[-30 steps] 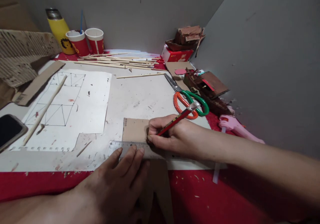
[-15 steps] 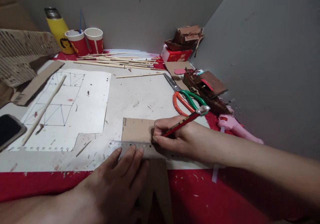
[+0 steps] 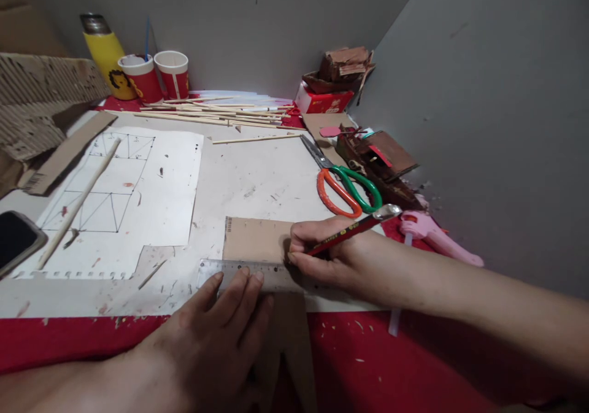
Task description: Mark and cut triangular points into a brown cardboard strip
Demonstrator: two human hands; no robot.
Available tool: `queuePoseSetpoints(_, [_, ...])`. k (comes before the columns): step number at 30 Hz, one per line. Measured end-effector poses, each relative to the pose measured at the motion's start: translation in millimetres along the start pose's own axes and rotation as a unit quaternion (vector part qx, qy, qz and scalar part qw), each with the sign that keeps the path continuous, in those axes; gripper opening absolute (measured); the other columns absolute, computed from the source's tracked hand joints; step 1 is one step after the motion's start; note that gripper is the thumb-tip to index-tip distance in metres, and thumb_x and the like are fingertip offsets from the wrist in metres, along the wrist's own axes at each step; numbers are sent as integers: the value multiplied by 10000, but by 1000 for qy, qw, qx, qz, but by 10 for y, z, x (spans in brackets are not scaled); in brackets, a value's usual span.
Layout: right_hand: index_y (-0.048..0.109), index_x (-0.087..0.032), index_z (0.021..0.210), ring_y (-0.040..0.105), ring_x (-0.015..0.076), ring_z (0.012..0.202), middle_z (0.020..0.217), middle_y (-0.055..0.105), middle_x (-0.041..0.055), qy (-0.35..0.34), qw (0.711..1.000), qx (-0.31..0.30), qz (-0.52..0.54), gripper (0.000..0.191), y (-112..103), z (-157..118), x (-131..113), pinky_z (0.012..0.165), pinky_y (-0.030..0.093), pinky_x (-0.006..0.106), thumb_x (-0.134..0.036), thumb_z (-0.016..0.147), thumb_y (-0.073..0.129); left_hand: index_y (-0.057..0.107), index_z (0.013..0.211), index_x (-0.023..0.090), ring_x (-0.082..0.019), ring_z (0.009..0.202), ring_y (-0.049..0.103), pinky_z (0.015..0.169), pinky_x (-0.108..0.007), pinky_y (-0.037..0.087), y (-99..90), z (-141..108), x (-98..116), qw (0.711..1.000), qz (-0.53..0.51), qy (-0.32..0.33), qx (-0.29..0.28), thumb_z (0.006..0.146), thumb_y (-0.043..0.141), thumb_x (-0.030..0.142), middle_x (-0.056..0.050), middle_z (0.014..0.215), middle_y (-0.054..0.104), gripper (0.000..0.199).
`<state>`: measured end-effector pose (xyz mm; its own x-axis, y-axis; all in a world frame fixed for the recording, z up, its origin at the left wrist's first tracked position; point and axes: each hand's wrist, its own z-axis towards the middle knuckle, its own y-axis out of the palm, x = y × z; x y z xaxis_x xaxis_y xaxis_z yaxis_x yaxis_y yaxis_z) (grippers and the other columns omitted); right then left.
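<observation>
A clear ruler (image 3: 209, 269) lies across a piece of brown cardboard (image 3: 255, 238). My left hand (image 3: 216, 327) presses on the ruler with its fingers apart, holding nothing in its grasp. My right hand (image 3: 331, 254) is closed round a red and black pencil (image 3: 343, 233), its fingertips at the ruler's upper edge. The pencil's tip is hidden by the fingers. Scissors (image 3: 335, 175) with one orange and one green handle lie just beyond my right hand, blades to the upper left.
A sheet with drawn lines (image 3: 172, 173) and a phone (image 3: 18, 241) lie left. Thin sticks (image 3: 221, 117), cups (image 3: 172, 72) and a yellow bottle (image 3: 105, 57) are at the back. A brown model (image 3: 386, 161) and pink glue gun (image 3: 439, 238) are right.
My right hand has moved a little to the right along the ruler's edge with the pencil. My left hand and the ruler have stayed in place.
</observation>
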<state>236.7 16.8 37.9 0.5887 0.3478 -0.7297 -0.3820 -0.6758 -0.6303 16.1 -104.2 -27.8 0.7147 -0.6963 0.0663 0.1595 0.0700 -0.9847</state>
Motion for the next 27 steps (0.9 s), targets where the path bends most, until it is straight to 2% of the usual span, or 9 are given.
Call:
queuePoseSetpoints(6, [441, -229, 695, 422, 137, 593, 635, 486, -30, 3, 999, 10, -44, 206, 10, -38, 25, 540, 360, 261, -252, 895, 482, 584, 1402, 158, -297, 1368, 477, 1156, -413, 204, 85, -18, -13, 999, -3, 14, 29, 953, 465, 579, -160, 1466, 584, 627])
queuePoseSetpoints(13, [418, -235, 684, 417, 138, 545, 604, 462, -35, 27, 985, 25, -170, 246, 7, -142, 51, 512, 319, 271, -239, 922, 481, 582, 1400, 161, -273, 1382, 472, 1157, -416, 195, 18, -4, -3, 1000, 14, 8, 7, 990, 410, 552, -149, 1488, 567, 593])
queuePoseSetpoints(16, [493, -233, 699, 512, 146, 544, 606, 538, -23, 1, 988, 56, -141, 292, 3, -290, 42, 527, 398, 261, -275, 986, 461, 591, 1384, 153, -276, 1379, 475, 1161, -413, 182, 53, -9, -21, 999, 5, 15, 36, 974, 422, 578, -156, 1466, 586, 614])
queuePoseSetpoints(19, [625, -231, 840, 635, 150, 580, 697, 677, -6, -32, 983, 147, -101, 268, 88, -431, 132, 548, 485, 240, -243, 1028, 434, 604, 1365, 149, -279, 1368, 484, 1178, -408, 160, 114, -24, -48, 998, -3, 23, 55, 952, 445, 607, -156, 1455, 597, 636])
queuePoseSetpoints(22, [668, -214, 1064, 747, 215, 833, 942, 774, 67, -67, 959, 248, -121, 203, 249, -509, 337, 710, 571, 287, -222, 1032, 468, 623, 1339, 149, -283, 1330, 520, 1183, -402, 172, 137, -43, -68, 997, 1, 40, 65, 954, 463, 598, -145, 1435, 617, 612])
queuePoseSetpoints(24, [639, -206, 1175, 732, 242, 887, 994, 763, 92, -100, 953, 249, -141, 186, 337, -538, 451, 763, 576, 335, -248, 1014, 557, 641, 1313, 139, -286, 1299, 550, 1176, -397, 200, 110, -51, -71, 996, 4, 48, 80, 962, 478, 567, -148, 1405, 640, 577])
queuePoseSetpoints(27, [568, -191, 1286, 679, 266, 894, 1009, 717, 107, -119, 962, 189, -159, 364, 385, -585, 492, 747, 563, 375, -269, 950, 684, 650, 1301, 130, -286, 1286, 570, 1162, -392, 258, 12, -46, -67, 996, 3, 52, 73, 969, 501, 530, -157, 1399, 642, 541])
